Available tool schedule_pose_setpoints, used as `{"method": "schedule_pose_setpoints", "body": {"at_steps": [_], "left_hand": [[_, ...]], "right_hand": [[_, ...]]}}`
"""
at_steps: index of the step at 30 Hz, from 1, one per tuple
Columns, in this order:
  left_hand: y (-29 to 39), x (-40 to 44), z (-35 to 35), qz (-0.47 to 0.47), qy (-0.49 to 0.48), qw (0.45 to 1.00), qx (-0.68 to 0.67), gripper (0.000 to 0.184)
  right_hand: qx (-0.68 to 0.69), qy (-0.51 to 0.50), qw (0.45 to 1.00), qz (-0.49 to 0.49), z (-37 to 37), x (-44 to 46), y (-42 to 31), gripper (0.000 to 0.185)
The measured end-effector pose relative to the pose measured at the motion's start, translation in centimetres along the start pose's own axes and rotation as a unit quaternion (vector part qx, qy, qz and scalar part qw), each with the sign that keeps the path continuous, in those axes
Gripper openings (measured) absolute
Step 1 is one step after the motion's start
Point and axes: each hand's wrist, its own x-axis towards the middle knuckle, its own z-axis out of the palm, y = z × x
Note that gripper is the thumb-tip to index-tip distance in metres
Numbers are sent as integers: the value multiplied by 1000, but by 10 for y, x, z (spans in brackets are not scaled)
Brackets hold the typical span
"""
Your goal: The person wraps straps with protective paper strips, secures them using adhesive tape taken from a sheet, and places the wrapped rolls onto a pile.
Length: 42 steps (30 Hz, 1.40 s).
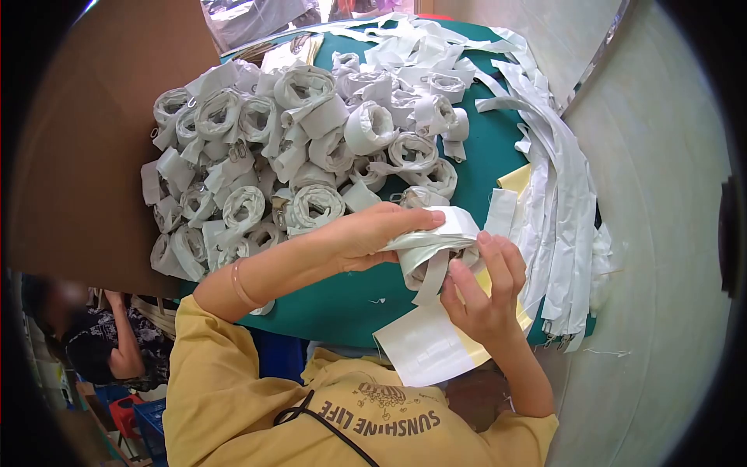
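A rolled white fabric strap (pixel 436 241) is held above the near edge of the green table. My left hand (pixel 381 233) grips it from the left, with the thumb pressed on its top. My right hand (pixel 489 288) is at the roll's right side, fingertips on its edge and near its opening. A small bit of metal seems to show inside the roll, partly hidden by the fingers. One short greyish strap end (pixel 430 280) hangs down below. Under the right wrist, a white sheet with a yellow band (pixel 428 342) sticks out past the table edge.
Many rolled straps (pixel 241 206), some with metal clips, are heaped on the green table (pixel 350 307). Long flat white strips (pixel 560 202) lie along the right side beside a pale wall (pixel 654 233). Brown board (pixel 85 148) stands at left. Another person (pixel 101 335) sits at lower left.
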Motion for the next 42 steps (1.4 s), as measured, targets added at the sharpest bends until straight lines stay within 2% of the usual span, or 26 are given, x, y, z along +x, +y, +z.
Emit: {"method": "schedule_pose_setpoints", "body": {"at_steps": [2, 6, 9, 13, 15, 16, 20, 21, 22, 25, 27, 28, 30, 33, 34, 36, 37, 38, 40, 42], "left_hand": [[2, -4, 4, -2, 4, 1000, -3, 41], [6, -13, 11, -13, 21, 1000, 14, 38], [3, -10, 7, -5, 9, 1000, 6, 37], [-4, -7, 1, 33, -19, 999, 31, 40], [-4, -12, 4, 50, -13, 997, 59, 39], [-5, -14, 5, 65, -8, 994, 88, 38], [-7, -16, 3, 96, -9, 981, 169, 35], [-8, -17, 4, 126, -1, 974, 190, 35], [-9, -18, 4, 156, 6, 965, 212, 34], [-13, -19, 2, 193, 7, 957, 216, 35], [-19, -20, 2, 212, 3, 953, 215, 37], [-20, -20, 3, 231, -2, 949, 213, 40], [-18, -24, 4, 232, -11, 947, 222, 43], [-21, -24, 5, 222, -26, 946, 233, 47], [-22, -24, 5, 211, -32, 948, 235, 48], [-19, -26, 5, 234, -16, 939, 251, 49], [-17, -28, 4, 256, -2, 930, 263, 49], [-15, -30, 4, 256, 1, 929, 266, 49], [-6, -34, 5, 266, 4, 916, 302, 47], [1, -34, 6, 296, 3, 898, 327, 45]], "right_hand": [[-47, 36, 998, -34, 4, 2, -2, 44], [-36, 41, 996, -64, -4, 12, -4, 30], [107, 35, 993, 25, -6, 21, -2, 27], [212, 29, 975, 62, -3, 22, 5, 26], [285, 12, 947, 147, -5, 23, 2, 25], [286, 10, 947, 147, -4, 22, 2, 25], [382, 33, 886, 259, 2, 28, -8, 17], [414, 58, 858, 298, 3, 30, -13, 15], [414, 59, 858, 298, 5, 30, -14, 15], [411, 53, 857, 306, 7, 30, -15, 20], [432, 44, 809, 396, 6, 32, -18, 27], [430, 46, 809, 398, 5, 31, -18, 27], [370, 5, 854, 366, 5, 31, -15, 34], [364, 2, 852, 378, 0, 48, -14, 34], [378, 14, 837, 396, 0, 50, -15, 25], [283, -37, 913, 293, 0, 51, -13, 10], [257, -44, 922, 288, -2, 55, -17, 3], [260, -42, 921, 286, -2, 55, -17, 3], [156, -53, 965, 203, -2, 56, -15, 14], [132, -61, 968, 203, -1, 54, -16, 21]]}}
